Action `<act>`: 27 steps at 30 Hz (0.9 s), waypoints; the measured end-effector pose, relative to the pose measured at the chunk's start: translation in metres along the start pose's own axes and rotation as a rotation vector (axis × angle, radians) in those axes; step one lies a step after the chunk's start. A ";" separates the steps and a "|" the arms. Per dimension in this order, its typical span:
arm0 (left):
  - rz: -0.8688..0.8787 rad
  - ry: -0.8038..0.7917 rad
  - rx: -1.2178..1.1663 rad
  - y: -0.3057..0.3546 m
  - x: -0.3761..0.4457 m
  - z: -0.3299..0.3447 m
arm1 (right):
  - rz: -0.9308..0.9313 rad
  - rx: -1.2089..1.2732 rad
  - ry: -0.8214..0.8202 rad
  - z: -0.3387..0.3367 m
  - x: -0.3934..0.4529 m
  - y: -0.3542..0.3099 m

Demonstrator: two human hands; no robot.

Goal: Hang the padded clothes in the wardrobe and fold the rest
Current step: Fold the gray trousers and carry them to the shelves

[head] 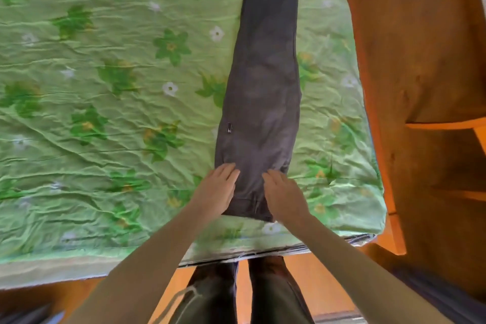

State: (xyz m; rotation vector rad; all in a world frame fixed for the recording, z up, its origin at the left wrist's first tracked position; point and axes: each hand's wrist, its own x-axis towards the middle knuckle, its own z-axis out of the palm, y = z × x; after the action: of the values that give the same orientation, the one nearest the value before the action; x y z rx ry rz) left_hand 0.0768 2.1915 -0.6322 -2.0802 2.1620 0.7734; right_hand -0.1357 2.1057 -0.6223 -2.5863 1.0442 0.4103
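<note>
The dark grey trousers (265,92) are laid out long and narrow on the bed (105,113), legs folded one over the other lengthwise so it looks like a single strip, running from near the person's edge of the bed straight away and out of the top of the view. They sit towards the right side of the bed, w/ the green flowery sheet (86,42) showing on both sides of them, a lot more on the left. Sheet is pretty wrinkled btw, big green flowers and small white ones. The waistband end of the trousers is the near end, just short of the bed's edge, and there's a tiny label (229,129) on the left edge of the trousers a bit further up. Both hands are down flat on that near end: left hand (219,191) on the left side of the trousers, fingers straight and together, palm pressing the fabric; right hand (285,193) on the right side, same deal, fingers stretched out, not gripping anything afaict. Hands are close but not touching, strip of grey fabric between them. Long tan sleeves (147,265) cover both arms down to the wrists. Below the bed's edge you can see the person's legs (244,294) in dark trousers standing on an orange floor (242,281). Right of the bed there's brown wooden furniture (420,60), prob a wardrobe, can't tell for sure.
</note>
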 end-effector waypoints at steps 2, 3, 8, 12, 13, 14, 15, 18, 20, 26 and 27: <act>-0.022 0.103 -0.021 -0.006 0.019 0.015 | 0.020 -0.002 0.133 0.018 0.016 0.008; -0.040 0.138 -0.041 -0.008 0.029 0.023 | 0.018 -0.012 0.168 0.025 0.026 0.013; -0.055 0.214 -0.083 -0.018 0.067 0.066 | -0.017 -0.043 0.198 0.062 0.062 0.040; -0.020 0.213 -0.021 -0.035 0.075 0.098 | -0.037 0.013 0.205 0.102 0.070 0.061; -0.018 0.222 -0.016 -0.037 0.075 0.103 | -0.042 0.027 0.211 0.109 0.071 0.063; -0.015 0.235 -0.015 -0.039 0.075 0.108 | -0.049 0.031 0.220 0.114 0.072 0.064; -0.012 0.248 -0.017 -0.039 0.076 0.110 | -0.056 0.035 0.228 0.115 0.074 0.064; 0.023 0.243 -0.017 -0.040 0.074 0.106 | -0.090 0.040 0.227 0.109 0.073 0.066; 0.130 0.210 -0.017 -0.048 0.067 0.101 | -0.182 0.019 0.211 0.107 0.068 0.074; 0.532 -0.038 0.259 -0.117 0.047 0.074 | -0.554 -0.250 0.156 0.104 0.046 0.121; 0.553 -0.054 0.311 -0.123 0.047 0.073 | -0.604 -0.288 0.126 0.103 0.043 0.127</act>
State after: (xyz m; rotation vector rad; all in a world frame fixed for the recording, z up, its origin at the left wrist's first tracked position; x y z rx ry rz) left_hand 0.1664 2.1784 -0.7525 -1.3140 2.6497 0.4631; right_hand -0.2103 2.0335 -0.7553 -3.0372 0.2021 0.2555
